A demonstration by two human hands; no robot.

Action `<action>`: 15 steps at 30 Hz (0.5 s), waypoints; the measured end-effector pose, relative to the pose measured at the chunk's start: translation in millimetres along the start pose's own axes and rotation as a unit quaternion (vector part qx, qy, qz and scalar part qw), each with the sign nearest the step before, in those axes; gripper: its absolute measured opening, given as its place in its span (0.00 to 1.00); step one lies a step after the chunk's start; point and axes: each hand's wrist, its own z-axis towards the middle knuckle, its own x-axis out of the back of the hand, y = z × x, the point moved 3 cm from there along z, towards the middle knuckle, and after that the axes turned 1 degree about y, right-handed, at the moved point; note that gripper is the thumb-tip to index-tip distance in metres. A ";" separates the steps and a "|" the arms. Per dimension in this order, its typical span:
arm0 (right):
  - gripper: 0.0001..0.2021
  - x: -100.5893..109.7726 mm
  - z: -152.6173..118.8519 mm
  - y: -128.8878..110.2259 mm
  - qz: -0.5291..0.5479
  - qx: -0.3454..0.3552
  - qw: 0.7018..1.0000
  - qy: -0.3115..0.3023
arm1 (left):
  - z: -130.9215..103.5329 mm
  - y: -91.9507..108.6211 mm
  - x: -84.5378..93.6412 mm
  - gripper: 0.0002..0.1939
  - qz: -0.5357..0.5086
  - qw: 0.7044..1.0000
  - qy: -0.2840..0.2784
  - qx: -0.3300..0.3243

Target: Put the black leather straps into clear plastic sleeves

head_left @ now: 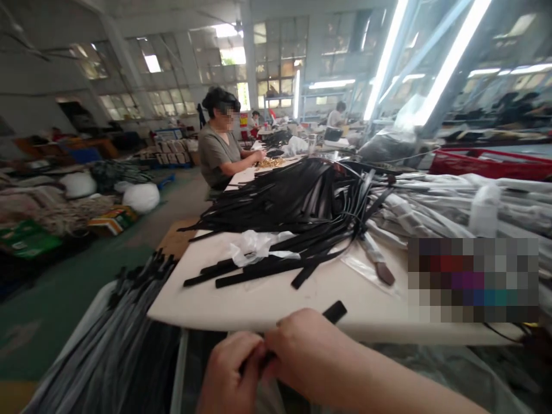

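Observation:
My left hand and my right hand meet at the near edge of the white table, both pinched on one black strap whose end pokes out above my right hand. A clear plastic sleeve hangs below my hands. A large pile of black straps lies across the middle of the table. A crumpled clear plastic bag rests on the straps nearest me.
Bagged straps are heaped on the right. More wrapped straps hang at lower left. A seated person works at the far end of the table beside gold fittings. A red crate stands at right. Bundles lie on the floor to the left.

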 end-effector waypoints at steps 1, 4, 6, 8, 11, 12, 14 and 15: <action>0.11 2.9 4.2 1.9 0.006 -0.014 1.000 0.018 | 2.6 -3.6 7.0 0.16 0.008 0.999 0.016 0.027; 0.09 17.6 7.5 16.1 0.057 -0.064 0.993 0.082 | 4.2 -14.2 34.1 0.13 0.023 0.991 0.082 0.104; 0.08 23.6 10.9 22.4 0.126 -0.061 0.984 0.114 | 5.2 -15.8 44.2 0.14 0.022 0.987 0.093 0.129; 0.06 20.6 20.1 21.4 0.210 -0.038 0.968 0.132 | 9.5 -12.6 43.8 0.17 0.014 0.988 0.080 0.133; 0.04 2.6 40.1 13.1 0.303 -0.024 0.943 0.136 | 18.7 -6.1 33.4 0.18 -0.005 0.988 0.068 0.140; 0.04 -4.2 46.1 10.6 0.330 -0.025 0.934 0.137 | 21.3 -5.1 29.6 0.17 -0.012 0.987 0.065 0.148; 0.05 -15.4 54.6 7.2 0.379 -0.034 0.914 0.141 | 24.7 -4.2 24.2 0.17 -0.019 0.986 0.059 0.157; 0.06 -19.4 56.7 6.2 0.401 -0.039 0.904 0.141 | 24.8 -4.5 23.0 0.17 -0.021 0.985 0.055 0.162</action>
